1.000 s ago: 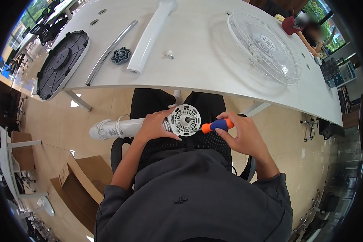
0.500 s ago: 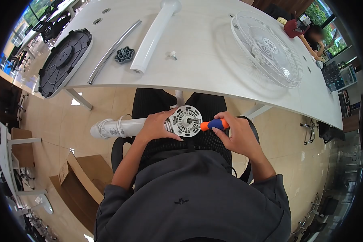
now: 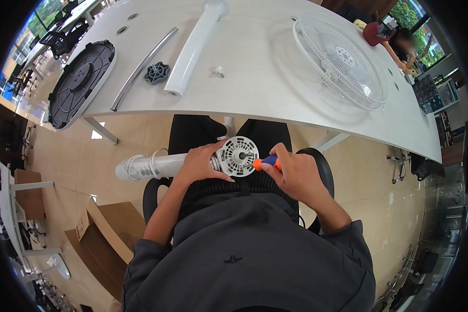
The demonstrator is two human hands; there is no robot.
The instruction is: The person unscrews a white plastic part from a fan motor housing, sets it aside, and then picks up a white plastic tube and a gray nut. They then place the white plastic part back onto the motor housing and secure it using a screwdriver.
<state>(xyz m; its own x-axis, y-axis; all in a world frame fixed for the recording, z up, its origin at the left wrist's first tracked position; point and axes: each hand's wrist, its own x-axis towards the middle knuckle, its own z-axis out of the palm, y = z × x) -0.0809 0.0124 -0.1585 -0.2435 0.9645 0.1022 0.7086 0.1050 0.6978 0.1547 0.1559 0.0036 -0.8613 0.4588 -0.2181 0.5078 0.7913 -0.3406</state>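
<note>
On my lap lies a white fan motor head, its round slotted face and metal shaft turned up. My left hand is wrapped around its left side, where it joins a white post with a cord coiled round the far end. In my right hand is a screwdriver with an orange and blue handle. Its shank reaches the right part of the slotted face; the exact contact of the tip is too small to make out.
On the white table ahead lie a black-ribbed base, a curved metal tube, a dark knob, a white pole, a small screw and fan grilles. A cardboard box stands on the floor. Another person sits far right.
My right hand and the screwdriver have shifted slightly left, and the fingers now cover more of the handle. My left hand stays on the motor head. The view has tilted slightly.
</note>
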